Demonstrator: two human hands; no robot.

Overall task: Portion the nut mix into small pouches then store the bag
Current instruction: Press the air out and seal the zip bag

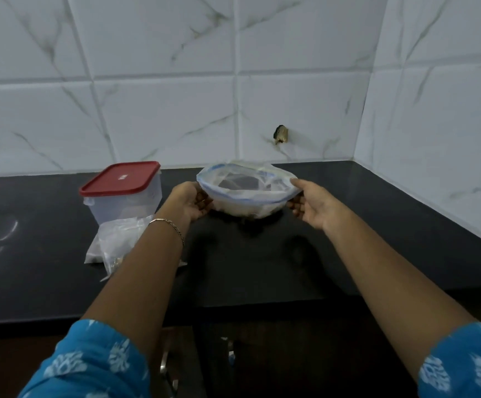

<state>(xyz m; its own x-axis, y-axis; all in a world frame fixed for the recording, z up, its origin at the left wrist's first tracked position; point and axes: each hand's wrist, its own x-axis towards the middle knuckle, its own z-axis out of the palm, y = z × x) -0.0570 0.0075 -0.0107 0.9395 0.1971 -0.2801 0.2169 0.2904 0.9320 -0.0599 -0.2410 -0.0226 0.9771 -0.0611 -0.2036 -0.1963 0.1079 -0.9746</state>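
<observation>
Bag: The zip bag point(247, 196) sits at the far middle of the dark surface point(377, 225), just in front of the tiled wall. Its blue-edged mouth is pulled wide and faces up so I can see and reach in.
Left hand: My left hand point(191, 201) grips the left side of the bag's rim, fingers curled beneath it, which keeps that side from folding in.
Right hand: My right hand point(312, 203) pinches the right side, thumb on top of the rim and fingers tucked under. Pulling against the other hand is what holds the mouth round.
Contact: I cannot tell whether the bag's bottom rests on the surface or hangs just above it.
Contents: Pale and cloudy through the plastic, so I cannot make out the nuts plainly.
Pouches: The small clear pouches point(115, 242) lie in a heap to the near left, beside my left forearm, close enough to pick up for filling.
Container: The red-lidded box point(124, 196) stands closed just behind the pouches, to the left of the bag, probably where things get stored.
Stage: I judge the portioning is only starting.
</observation>
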